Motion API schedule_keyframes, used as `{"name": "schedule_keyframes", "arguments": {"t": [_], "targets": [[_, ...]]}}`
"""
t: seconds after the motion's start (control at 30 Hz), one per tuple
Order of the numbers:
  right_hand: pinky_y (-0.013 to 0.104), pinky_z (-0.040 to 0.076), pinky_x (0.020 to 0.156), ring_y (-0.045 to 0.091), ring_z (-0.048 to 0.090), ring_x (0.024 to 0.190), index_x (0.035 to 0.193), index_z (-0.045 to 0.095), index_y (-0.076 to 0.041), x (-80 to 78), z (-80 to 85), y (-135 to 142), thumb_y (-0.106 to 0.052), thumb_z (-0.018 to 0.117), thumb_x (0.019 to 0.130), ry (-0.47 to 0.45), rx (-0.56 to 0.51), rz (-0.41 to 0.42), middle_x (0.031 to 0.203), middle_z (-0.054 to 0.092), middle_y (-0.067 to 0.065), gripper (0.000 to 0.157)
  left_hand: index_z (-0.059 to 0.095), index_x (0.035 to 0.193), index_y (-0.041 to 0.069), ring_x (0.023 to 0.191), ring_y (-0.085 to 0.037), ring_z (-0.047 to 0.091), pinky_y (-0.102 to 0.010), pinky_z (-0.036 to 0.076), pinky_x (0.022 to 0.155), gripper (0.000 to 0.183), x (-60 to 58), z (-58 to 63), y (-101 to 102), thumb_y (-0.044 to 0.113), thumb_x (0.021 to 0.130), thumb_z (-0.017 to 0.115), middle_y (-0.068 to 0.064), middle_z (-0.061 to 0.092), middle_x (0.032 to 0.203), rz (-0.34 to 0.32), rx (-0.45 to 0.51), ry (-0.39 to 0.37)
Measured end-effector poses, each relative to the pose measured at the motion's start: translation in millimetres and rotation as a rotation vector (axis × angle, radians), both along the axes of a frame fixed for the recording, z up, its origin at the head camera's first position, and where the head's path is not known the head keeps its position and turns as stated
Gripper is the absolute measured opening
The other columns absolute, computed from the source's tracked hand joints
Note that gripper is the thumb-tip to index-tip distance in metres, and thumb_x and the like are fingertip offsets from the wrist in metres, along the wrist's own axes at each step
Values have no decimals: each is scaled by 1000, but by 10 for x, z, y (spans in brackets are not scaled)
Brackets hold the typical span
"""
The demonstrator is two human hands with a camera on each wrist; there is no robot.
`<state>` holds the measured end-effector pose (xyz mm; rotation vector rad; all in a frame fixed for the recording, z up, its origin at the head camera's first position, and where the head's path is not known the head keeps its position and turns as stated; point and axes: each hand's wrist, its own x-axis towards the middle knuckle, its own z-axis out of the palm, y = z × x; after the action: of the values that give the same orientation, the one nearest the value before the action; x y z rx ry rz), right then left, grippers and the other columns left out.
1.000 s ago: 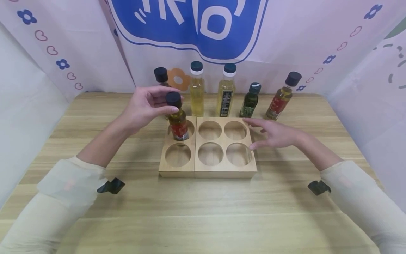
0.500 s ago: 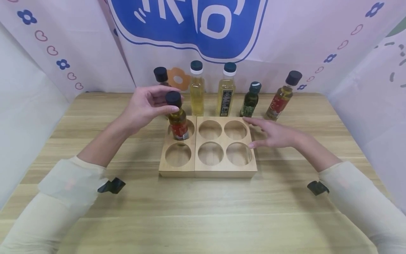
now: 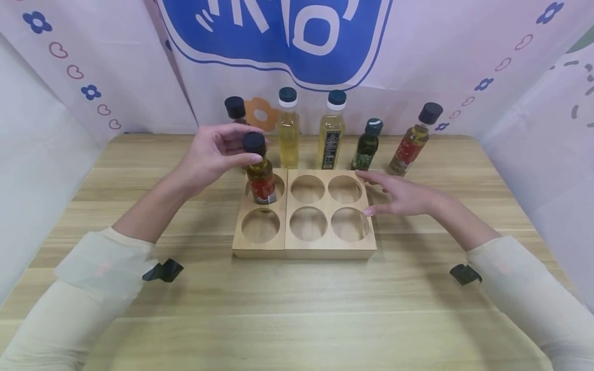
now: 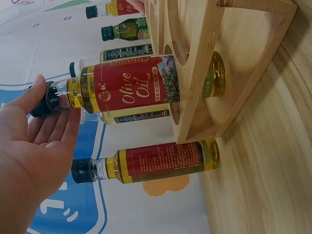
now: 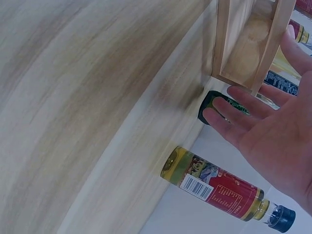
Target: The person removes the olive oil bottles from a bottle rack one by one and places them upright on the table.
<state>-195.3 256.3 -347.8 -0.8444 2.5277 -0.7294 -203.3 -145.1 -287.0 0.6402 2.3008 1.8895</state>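
My left hand (image 3: 211, 157) pinches the black cap of a red-labelled olive oil bottle (image 3: 262, 186) between thumb and fingers. The bottle stands upright in the back-left hole of a wooden rack (image 3: 330, 246). Seen from the left wrist, the olive oil bottle (image 4: 134, 84) passes through the rack's top board, its base down inside. My right hand (image 3: 405, 195) touches the rack's right side, with the thumb on the edge and the index fingertip at the back corner. From the right wrist, the other fingers (image 5: 233, 113) extend loosely beside the rack.
Behind the rack stand two pale yellow oil bottles (image 3: 289, 139) and a small dark green bottle (image 3: 365, 147). Another red-labelled bottle (image 3: 408, 147) is at the right; a similar bottle (image 4: 161, 161) stands behind my left hand. A printed cloth (image 3: 417, 51) hangs along the table's back.
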Motion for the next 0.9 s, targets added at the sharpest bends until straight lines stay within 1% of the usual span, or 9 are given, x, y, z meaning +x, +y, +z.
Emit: {"name": "schedule_keyframes", "arguments": {"t": [0.23, 0.4, 0.5, 0.7, 0.9], "targets": [[61, 21, 124, 48, 23, 153, 162, 22, 5, -9, 25, -13, -36, 76, 95, 17, 54, 20, 166, 23, 29, 96, 69, 125, -4, 105, -15, 75, -26, 59, 92, 36, 5, 4, 1, -7, 90, 76, -10, 78, 114, 4, -13, -6], [63, 24, 122, 49, 26, 151, 161, 22, 5, -14, 23, -12, -35, 77, 94, 15, 54, 14, 165, 26, 31, 96, 68, 126, -5, 105, -15, 75, -26, 59, 92, 37, 11, 9, -3, -6, 90, 76, -10, 78, 114, 4, -24, 1], [63, 26, 121, 50, 28, 150, 161, 23, 6, -16, 23, -14, -34, 78, 94, 16, 43, 12, 163, 29, 32, 96, 70, 125, -2, 104, -15, 75, -26, 59, 91, 36, 14, 15, -8, -5, 90, 77, -9, 78, 114, 15, -42, 8], [65, 28, 120, 51, 29, 150, 161, 22, 6, -12, 36, -20, -33, 78, 94, 10, 35, 10, 162, 29, 33, 96, 73, 124, 1, 100, -14, 75, -25, 61, 86, 35, 18, 30, -14, -2, 89, 80, -7, 79, 111, 66, -77, 9], [65, 28, 120, 51, 28, 150, 161, 22, 6, -5, 43, -22, -33, 78, 94, -1, 32, 6, 163, 28, 33, 96, 75, 122, 4, 98, -14, 75, -24, 61, 84, 36, 20, 24, -11, -2, 88, 81, -4, 78, 110, 114, -49, -20]]}}
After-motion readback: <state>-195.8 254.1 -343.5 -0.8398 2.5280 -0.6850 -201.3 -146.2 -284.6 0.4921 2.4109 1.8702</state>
